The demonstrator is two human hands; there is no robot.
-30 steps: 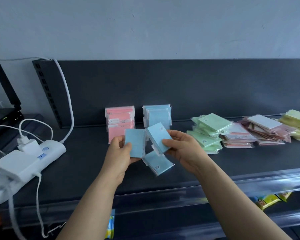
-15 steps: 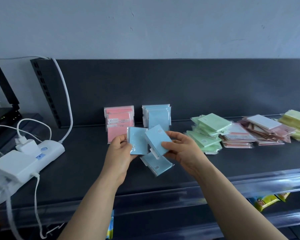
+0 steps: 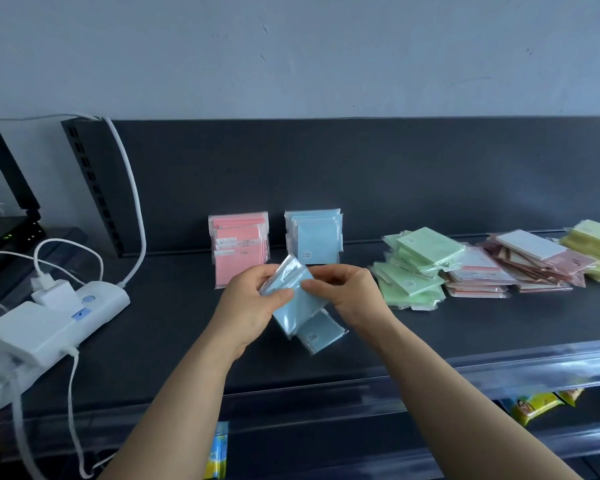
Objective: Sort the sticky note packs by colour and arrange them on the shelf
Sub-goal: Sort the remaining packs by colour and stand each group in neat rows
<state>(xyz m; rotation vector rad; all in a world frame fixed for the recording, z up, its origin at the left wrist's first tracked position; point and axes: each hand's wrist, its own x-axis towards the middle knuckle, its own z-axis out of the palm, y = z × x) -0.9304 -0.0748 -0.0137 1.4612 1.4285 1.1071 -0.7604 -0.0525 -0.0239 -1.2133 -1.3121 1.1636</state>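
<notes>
Left hand (image 3: pixel 253 306) and right hand (image 3: pixel 355 296) meet just above the dark shelf (image 3: pixel 160 348), near the middle of the head view, and both have hold of the blue packs (image 3: pixel 297 311). The left thumb lies across their front face with the fingers curled behind, while the right hand pinches their right edge between thumb and bent fingers. At least two packs are held, tilted, with the rear one fanned out toward eleven o'clock and its clear wrapper catching the light; the exact count is unclear. At five o'clock from them a loose blue pack (image 3: pixel 323 336) lies flat on the shelf, partly hidden beneath the held ones. At twelve o'clock a blue stack (image 3: pixel 314 237) stands upright against the dark back panel (image 3: pixel 430 174), and a pink stack (image 3: pixel 239 249) stands just beside it at eleven o'clock. Out toward three o'clock lie three flat heaps in a row: a green pile (image 3: pixel 413 268), then a mixed pink and white pile (image 3: pixel 520 265), then a yellow pile (image 3: pixel 596 249) at the frame's edge. At nine o'clock a white power strip (image 3: pixel 97 306) rests on the shelf with a charger (image 3: pixel 54 292) plugged in and a white cable (image 3: pixel 132 202) rising from it. Colourful snack packets (image 3: pixel 530 408) show on a lower level at four o'clock.
</notes>
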